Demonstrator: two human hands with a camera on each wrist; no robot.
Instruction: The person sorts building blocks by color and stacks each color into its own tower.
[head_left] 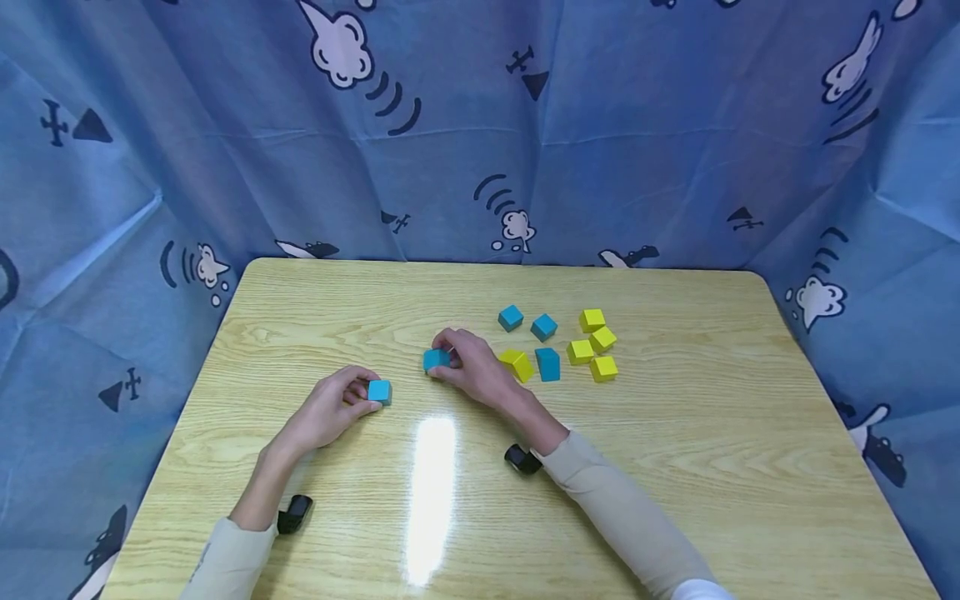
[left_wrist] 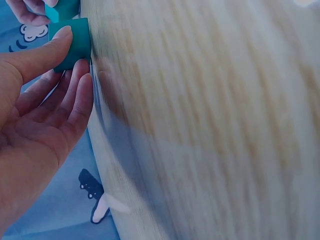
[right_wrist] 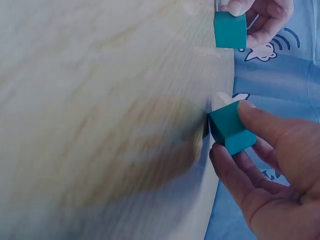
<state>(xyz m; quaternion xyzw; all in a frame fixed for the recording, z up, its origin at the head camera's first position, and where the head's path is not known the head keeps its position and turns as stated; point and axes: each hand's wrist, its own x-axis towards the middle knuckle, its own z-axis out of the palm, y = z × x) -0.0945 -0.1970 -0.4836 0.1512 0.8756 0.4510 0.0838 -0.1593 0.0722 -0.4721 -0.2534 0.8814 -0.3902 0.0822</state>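
Observation:
My left hand point(head_left: 333, 406) pinches a blue cube point(head_left: 380, 392) between thumb and fingers, on the left half of the table. In the left wrist view the thumb lies flat on one face of that cube point(left_wrist: 75, 45). A little farther back and to the right, my right hand point(head_left: 472, 364) grips a second blue cube point(head_left: 436, 360). This cube point(right_wrist: 231, 127) looks tilted in the right wrist view, close over the tabletop. A short gap separates the two held cubes.
Right of my right hand lie a yellow block point(head_left: 517, 364) and a blue block point(head_left: 548, 364). Two blue cubes point(head_left: 511, 317) sit behind them, and several yellow cubes point(head_left: 581, 352) cluster farther right. A patterned blue curtain point(head_left: 465, 150) surrounds the wooden table point(head_left: 712, 433).

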